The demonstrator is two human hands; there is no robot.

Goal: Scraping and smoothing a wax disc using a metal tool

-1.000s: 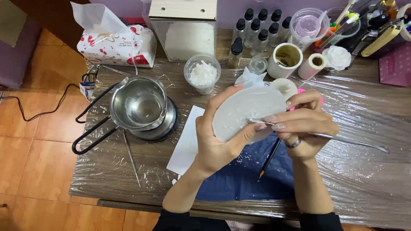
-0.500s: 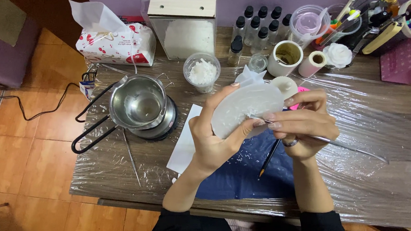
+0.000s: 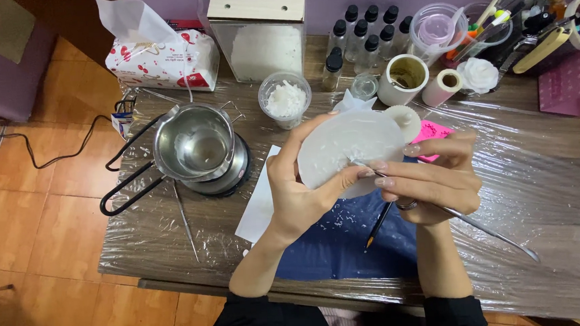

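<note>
far to the left of the hands, a tissue box [image 3: 163, 56] with red print stands at the table's back edge, and nearer, a steel pouring pot [image 3: 193, 143] sits on a small round hotplate [image 3: 232, 176] with black handles pointing away leftward. a thin metal rod [image 3: 185, 220] lies on the plastic-wrapped table [image 3: 552, 167] just below the pot. behind the left hand, a clear cup of white flakes [image 3: 285, 99] stands in front of a wooden-lidded clear box [image 3: 260, 30].

the left hand [image 3: 298, 189] is closed around a white, rounded mould-like piece [image 3: 349, 149], fingers curled over its top edge and thumb pressed on its lower face, holding it tilted above the table (not resting on anything). the right hand [image 3: 432, 181] is closed in a pinch on a slim metal tool [image 3: 489, 231], whose tip touches the white piece at its lower right; the long handle runs out to the right behind the hand. below both hands lie a dark blue mat [image 3: 335, 241] scattered with white crumbs, a white sheet [image 3: 259, 205] at its left, and a thin brush [image 3: 378, 225].

behind the right hand stand small dark-capped bottles [image 3: 363, 34], a cream cup [image 3: 402, 79], a roll [image 3: 443, 86], and a pink card [image 3: 432, 134] touching the piece's right side in view.
</note>
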